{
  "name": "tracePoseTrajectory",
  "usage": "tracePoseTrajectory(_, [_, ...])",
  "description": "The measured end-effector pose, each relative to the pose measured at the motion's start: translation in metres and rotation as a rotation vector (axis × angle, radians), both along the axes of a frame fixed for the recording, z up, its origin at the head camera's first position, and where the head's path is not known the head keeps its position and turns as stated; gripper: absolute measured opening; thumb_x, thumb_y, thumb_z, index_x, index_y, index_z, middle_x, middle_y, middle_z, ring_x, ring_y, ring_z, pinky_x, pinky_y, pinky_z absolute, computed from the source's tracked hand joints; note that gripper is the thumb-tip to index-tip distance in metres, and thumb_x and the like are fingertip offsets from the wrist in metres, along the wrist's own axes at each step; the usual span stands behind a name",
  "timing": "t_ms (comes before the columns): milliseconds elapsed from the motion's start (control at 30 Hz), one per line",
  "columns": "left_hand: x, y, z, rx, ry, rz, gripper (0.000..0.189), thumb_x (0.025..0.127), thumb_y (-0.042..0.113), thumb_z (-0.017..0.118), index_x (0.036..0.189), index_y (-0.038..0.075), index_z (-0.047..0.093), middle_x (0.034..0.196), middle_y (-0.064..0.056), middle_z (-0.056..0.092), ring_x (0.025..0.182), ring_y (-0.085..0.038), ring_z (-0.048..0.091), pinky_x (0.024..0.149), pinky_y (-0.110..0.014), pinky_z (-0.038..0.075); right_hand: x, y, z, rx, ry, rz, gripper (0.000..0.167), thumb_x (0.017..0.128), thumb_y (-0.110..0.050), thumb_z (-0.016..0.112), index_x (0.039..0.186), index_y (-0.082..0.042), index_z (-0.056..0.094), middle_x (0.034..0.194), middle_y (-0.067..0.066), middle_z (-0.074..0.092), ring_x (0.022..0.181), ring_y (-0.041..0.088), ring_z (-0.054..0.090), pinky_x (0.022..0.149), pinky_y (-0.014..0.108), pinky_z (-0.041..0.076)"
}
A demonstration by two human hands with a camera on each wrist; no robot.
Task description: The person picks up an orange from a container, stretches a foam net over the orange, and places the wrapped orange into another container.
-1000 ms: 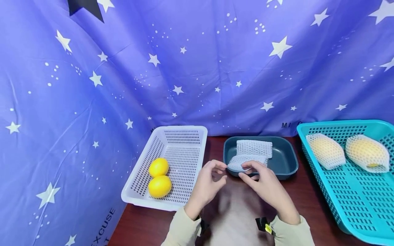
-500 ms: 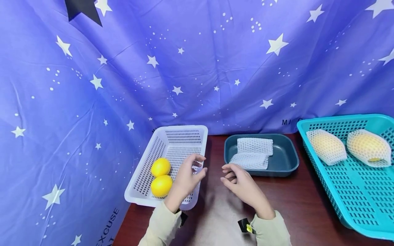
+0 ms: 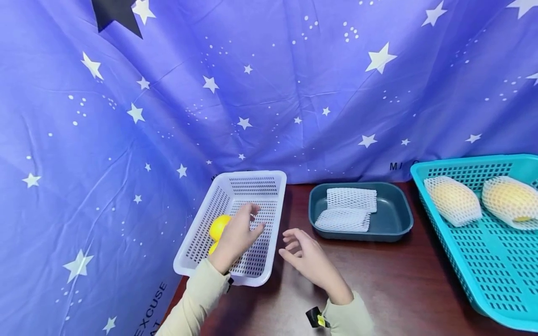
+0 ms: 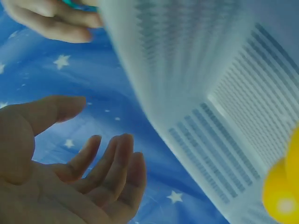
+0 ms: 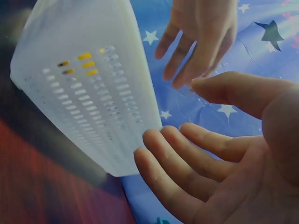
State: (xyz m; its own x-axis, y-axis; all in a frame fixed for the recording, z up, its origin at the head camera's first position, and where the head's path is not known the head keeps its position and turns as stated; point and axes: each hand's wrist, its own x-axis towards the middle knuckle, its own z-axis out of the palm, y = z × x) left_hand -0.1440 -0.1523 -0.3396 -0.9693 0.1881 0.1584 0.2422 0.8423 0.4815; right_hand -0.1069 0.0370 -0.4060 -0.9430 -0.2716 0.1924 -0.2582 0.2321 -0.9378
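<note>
My left hand (image 3: 238, 235) is over the white basket (image 3: 279, 205), fingers loosely bent and holding nothing. It partly hides two round yellow fruits (image 3: 218, 227) lying at the basket's left side. In the left wrist view a yellow fruit (image 4: 280, 193) shows at the right edge, apart from the fingers. To the right of the basket, above the table, is my right hand (image 3: 310, 257). Its fingers are relaxed with nothing in them, as the right wrist view of that hand (image 5: 210, 168) also shows.
Behind my right hand stands a dark blue tray (image 3: 392, 217) with white foam net sleeves (image 3: 352, 199). At right, a teal basket (image 3: 491, 261) contains two yellow fruits (image 3: 453, 200) in foam nets. A star-patterned blue cloth (image 3: 269, 93) hangs behind the table (image 3: 399, 284).
Both hands have moved left from in front of the dark tray. The left hand is now over the white basket, the right hand beside it. The foam sleeves stay in the tray.
</note>
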Motion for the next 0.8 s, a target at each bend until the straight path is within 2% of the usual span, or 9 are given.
tracePoseTrajectory(100, [-0.005, -0.009, -0.001, -0.079, -0.053, 0.024, 0.04, 0.089, 0.017, 0.072, 0.122, 0.001, 0.056, 0.117, -0.016, 0.062, 0.103, -0.03, 0.063, 0.087, -0.044, 0.055, 0.002, -0.006, -0.001, -0.02, -0.027, 0.029, 0.037, 0.091, -0.012, 0.07, 0.123, 0.001, 0.056, 0.114, 0.019, 0.064, 0.096, 0.026, 0.065, 0.076, 0.026, 0.056])
tracePoseTrajectory(267, [-0.015, -0.024, 0.003, -0.139, -0.135, 0.041, 0.044, 0.09, 0.022, 0.073, 0.125, 0.001, 0.057, 0.122, -0.017, 0.063, 0.106, -0.03, 0.063, 0.088, -0.045, 0.055, 0.002, -0.013, -0.005, -0.053, -0.105, 0.061, 0.05, 0.091, -0.016, 0.07, 0.132, 0.004, 0.049, 0.117, 0.021, 0.062, 0.095, 0.024, 0.065, 0.074, 0.025, 0.055])
tracePoseTrajectory(433, [-0.028, -0.04, 0.004, -0.146, -0.192, 0.049, 0.046, 0.091, 0.025, 0.072, 0.126, -0.001, 0.056, 0.123, -0.019, 0.061, 0.109, -0.033, 0.061, 0.093, -0.048, 0.052, 0.003, -0.018, -0.007, -0.077, -0.189, 0.07, 0.064, 0.09, -0.021, 0.071, 0.14, 0.006, 0.042, 0.122, 0.018, 0.062, 0.096, 0.023, 0.067, 0.074, 0.026, 0.054])
tracePoseTrajectory(567, [-0.037, -0.054, 0.005, -0.117, -0.231, 0.064, 0.047, 0.091, 0.023, 0.071, 0.125, -0.005, 0.055, 0.123, -0.024, 0.06, 0.112, -0.038, 0.059, 0.097, -0.05, 0.05, 0.004, -0.022, -0.004, -0.102, -0.24, 0.087, 0.072, 0.09, -0.024, 0.071, 0.144, 0.008, 0.036, 0.124, 0.018, 0.062, 0.099, 0.023, 0.067, 0.08, 0.032, 0.055])
tracePoseTrajectory(667, [-0.044, -0.062, 0.004, -0.109, -0.256, 0.081, 0.048, 0.092, 0.021, 0.07, 0.126, -0.007, 0.054, 0.126, -0.027, 0.058, 0.116, -0.04, 0.057, 0.099, -0.052, 0.048, 0.004, -0.023, -0.002, -0.126, -0.248, 0.098, 0.071, 0.09, -0.022, 0.071, 0.144, 0.008, 0.036, 0.123, 0.018, 0.062, 0.101, 0.023, 0.066, 0.086, 0.035, 0.055])
tracePoseTrajectory(800, [-0.053, -0.068, 0.002, -0.123, -0.283, 0.101, 0.051, 0.092, 0.022, 0.069, 0.128, -0.009, 0.051, 0.131, -0.028, 0.056, 0.12, -0.042, 0.055, 0.103, -0.053, 0.045, 0.002, -0.023, -0.001, -0.134, -0.246, 0.091, 0.066, 0.09, -0.019, 0.071, 0.142, 0.007, 0.04, 0.121, 0.019, 0.063, 0.099, 0.022, 0.066, 0.084, 0.032, 0.055])
